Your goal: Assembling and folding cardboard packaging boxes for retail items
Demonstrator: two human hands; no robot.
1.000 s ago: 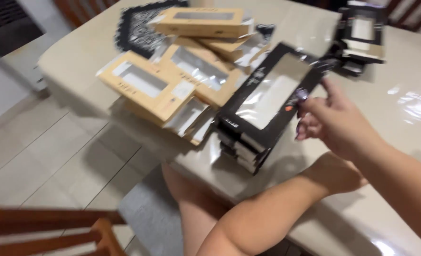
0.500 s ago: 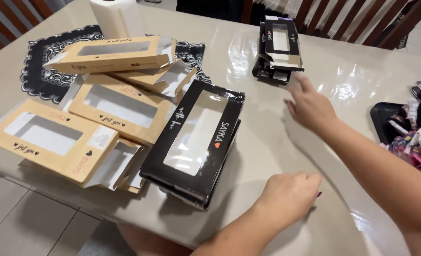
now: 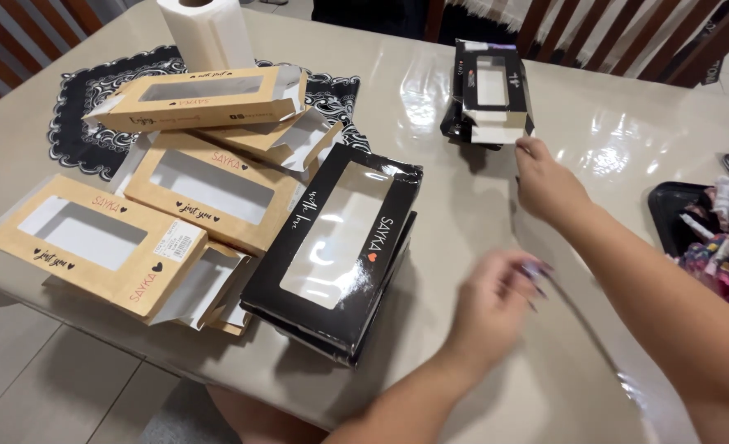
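Hands over flat window boxes: right hand (image 3: pixel 549 182) was stretched, open, toward small black boxes (image 3: pixel 489 94); left hand (image 3: pixel 496 306), blurred, gripped nothing.
Light, crushable card was judged best held by edges, not windows.

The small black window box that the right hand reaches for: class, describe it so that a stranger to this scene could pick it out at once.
Start at the glossy beige table and go to its far edge, by the wooden chairs. There, just beyond the right hand, a small stack of black window boxes lies alone. It is much smaller than the big black box at the centre and the brown boxes on the left.
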